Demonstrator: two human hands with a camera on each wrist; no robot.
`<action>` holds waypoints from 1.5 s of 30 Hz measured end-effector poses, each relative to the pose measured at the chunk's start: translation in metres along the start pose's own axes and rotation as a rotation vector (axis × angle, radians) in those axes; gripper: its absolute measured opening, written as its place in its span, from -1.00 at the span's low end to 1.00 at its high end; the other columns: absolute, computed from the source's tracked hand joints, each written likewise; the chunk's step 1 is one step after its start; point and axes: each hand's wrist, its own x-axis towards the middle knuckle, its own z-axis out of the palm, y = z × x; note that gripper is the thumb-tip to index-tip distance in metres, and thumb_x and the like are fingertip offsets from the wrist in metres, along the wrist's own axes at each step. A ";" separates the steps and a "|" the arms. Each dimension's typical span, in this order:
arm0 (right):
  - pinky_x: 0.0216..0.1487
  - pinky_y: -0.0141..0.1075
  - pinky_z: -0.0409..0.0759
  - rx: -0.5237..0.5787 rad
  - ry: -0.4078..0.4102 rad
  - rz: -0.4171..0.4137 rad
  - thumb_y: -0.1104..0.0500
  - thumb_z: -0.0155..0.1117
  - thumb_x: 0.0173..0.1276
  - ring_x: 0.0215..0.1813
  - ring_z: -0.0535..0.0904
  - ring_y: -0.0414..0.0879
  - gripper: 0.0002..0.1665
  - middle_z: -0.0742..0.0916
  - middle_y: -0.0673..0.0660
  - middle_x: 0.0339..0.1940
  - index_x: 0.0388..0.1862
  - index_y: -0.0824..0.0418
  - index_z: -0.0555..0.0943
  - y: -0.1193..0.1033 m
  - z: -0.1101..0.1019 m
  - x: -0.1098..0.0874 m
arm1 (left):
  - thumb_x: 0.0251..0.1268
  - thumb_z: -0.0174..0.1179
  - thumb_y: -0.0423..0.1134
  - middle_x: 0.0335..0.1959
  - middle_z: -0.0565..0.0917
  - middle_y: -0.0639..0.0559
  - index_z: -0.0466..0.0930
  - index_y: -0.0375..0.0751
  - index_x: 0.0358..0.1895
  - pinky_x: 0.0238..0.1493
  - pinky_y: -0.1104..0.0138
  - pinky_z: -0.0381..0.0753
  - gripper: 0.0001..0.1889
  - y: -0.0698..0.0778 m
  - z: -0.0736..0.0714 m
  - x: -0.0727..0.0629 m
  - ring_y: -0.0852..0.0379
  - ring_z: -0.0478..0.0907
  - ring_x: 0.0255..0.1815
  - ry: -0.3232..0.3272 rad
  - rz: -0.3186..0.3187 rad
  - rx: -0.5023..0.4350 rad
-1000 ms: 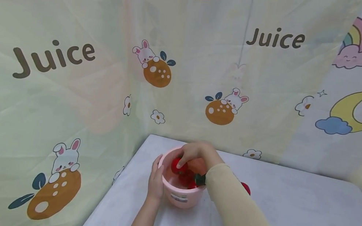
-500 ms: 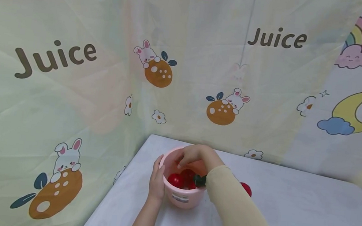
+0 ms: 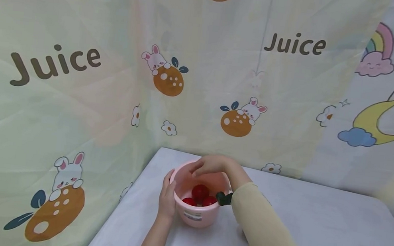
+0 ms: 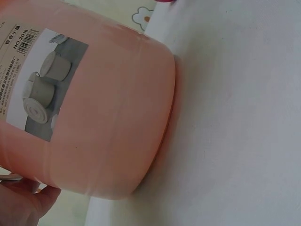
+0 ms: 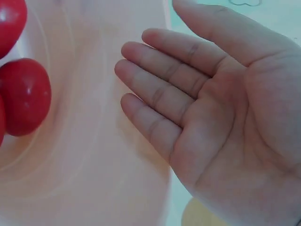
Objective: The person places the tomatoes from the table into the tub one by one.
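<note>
Inside the pink bucket [image 3: 206,217], three red fruits [image 3: 200,192] lie together below a released right hand [image 3: 212,164].
The left hand [image 3: 168,198] rests its relaxed fingers against the bucket's side; the right sleeve [image 3: 268,230] slants across, hiding part of the worktop [image 3: 334,225], and a printed curtain [image 3: 197,123] rises behind. A second ago the right hand held a fruit at the bucket's mouth; now its fingers are loose and that fruit is let go.
</note>
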 end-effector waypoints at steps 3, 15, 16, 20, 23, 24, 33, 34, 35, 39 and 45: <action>0.15 -0.02 0.63 -0.027 0.015 -0.040 -0.15 0.34 0.28 0.32 0.42 -0.06 -0.51 0.67 -0.23 0.12 0.21 -0.25 0.62 0.004 -0.002 -0.007 | 0.50 -0.09 0.14 0.44 0.32 0.33 0.12 0.53 0.42 0.39 -0.18 0.35 -0.52 0.000 -0.002 0.000 0.08 0.23 0.50 0.000 0.004 0.003; 0.19 0.02 0.61 0.106 0.180 -0.046 -0.25 0.27 0.30 0.36 0.42 -0.08 -0.59 0.63 -0.22 0.20 0.14 -0.41 0.61 0.026 0.002 -0.050 | 0.52 -0.19 0.19 0.46 0.30 0.32 0.14 0.49 0.44 0.42 -0.18 0.32 -0.53 -0.001 -0.008 0.000 0.08 0.23 0.50 -0.011 0.029 0.006; 0.20 0.03 0.60 0.130 0.195 -0.044 -0.27 0.28 0.29 0.36 0.43 -0.09 -0.59 0.63 -0.21 0.20 0.14 -0.42 0.60 0.029 0.004 -0.054 | 0.52 -0.20 0.19 0.47 0.30 0.33 0.13 0.49 0.44 0.42 -0.17 0.31 -0.53 -0.001 -0.007 0.000 0.08 0.23 0.51 -0.014 0.031 0.006; 0.22 0.08 0.58 0.216 0.248 -0.049 -0.28 0.29 0.27 0.36 0.44 -0.07 -0.49 0.63 -0.11 0.26 0.21 -0.35 0.57 0.040 0.009 -0.072 | 0.53 -0.22 0.18 0.48 0.29 0.34 0.13 0.50 0.44 0.43 -0.18 0.29 -0.54 -0.001 -0.007 0.000 0.08 0.21 0.52 -0.015 0.033 0.005; 0.23 0.13 0.56 0.245 0.284 -0.045 -0.26 0.29 0.28 0.38 0.44 -0.03 -0.41 0.62 -0.06 0.29 0.30 -0.23 0.54 0.047 0.013 -0.085 | 0.53 -0.23 0.18 0.48 0.28 0.34 0.13 0.50 0.44 0.43 -0.18 0.29 -0.54 -0.001 -0.006 0.000 0.08 0.21 0.53 -0.016 0.038 0.005; 0.23 0.13 0.56 0.253 0.298 -0.047 -0.23 0.29 0.31 0.38 0.45 -0.01 -0.41 0.62 -0.05 0.29 0.31 -0.20 0.53 0.050 0.014 -0.089 | 0.54 -0.23 0.18 0.48 0.28 0.34 0.13 0.50 0.44 0.43 -0.18 0.29 -0.54 0.000 -0.006 0.000 0.08 0.21 0.52 -0.016 0.039 0.003; 0.23 0.09 0.59 0.268 0.458 -0.004 -0.24 0.29 0.30 0.41 0.44 0.08 -0.36 0.57 -0.02 0.36 0.36 -0.21 0.47 0.081 0.031 -0.136 | 0.54 -0.22 0.15 0.47 0.30 0.31 0.14 0.47 0.44 0.42 -0.19 0.30 -0.54 0.001 -0.003 -0.002 0.07 0.22 0.52 -0.013 0.035 -0.010; 0.23 0.10 0.59 0.266 0.473 -0.001 -0.24 0.28 0.30 0.42 0.43 0.10 -0.34 0.57 0.01 0.37 0.37 -0.19 0.46 0.085 0.033 -0.142 | 0.54 -0.21 0.15 0.47 0.30 0.32 0.14 0.48 0.44 0.42 -0.19 0.30 -0.54 0.001 -0.002 -0.002 0.08 0.22 0.51 -0.013 0.035 -0.010; 0.23 0.10 0.59 0.269 0.488 0.009 -0.25 0.28 0.30 0.43 0.42 0.11 -0.32 0.56 0.01 0.38 0.38 -0.19 0.45 0.088 0.036 -0.148 | 0.54 -0.21 0.14 0.47 0.30 0.31 0.14 0.47 0.44 0.42 -0.19 0.31 -0.54 0.000 -0.002 -0.002 0.07 0.23 0.51 -0.015 0.039 -0.011; 0.23 0.14 0.57 0.290 0.545 0.062 -0.25 0.29 0.30 0.45 0.40 0.16 -0.29 0.54 0.04 0.40 0.41 -0.16 0.42 0.100 0.049 -0.169 | 0.54 -0.20 0.14 0.47 0.31 0.31 0.14 0.47 0.44 0.42 -0.18 0.31 -0.54 0.000 -0.001 -0.003 0.07 0.23 0.51 -0.021 0.039 -0.018; 0.21 0.12 0.59 0.341 0.599 0.145 -0.24 0.30 0.29 0.48 0.35 0.21 -0.24 0.49 0.09 0.45 0.44 -0.12 0.39 0.117 0.079 -0.192 | 0.55 -0.20 0.12 0.47 0.30 0.32 0.13 0.45 0.45 0.42 -0.18 0.31 -0.54 -0.001 0.000 -0.001 0.08 0.22 0.51 -0.026 0.023 -0.035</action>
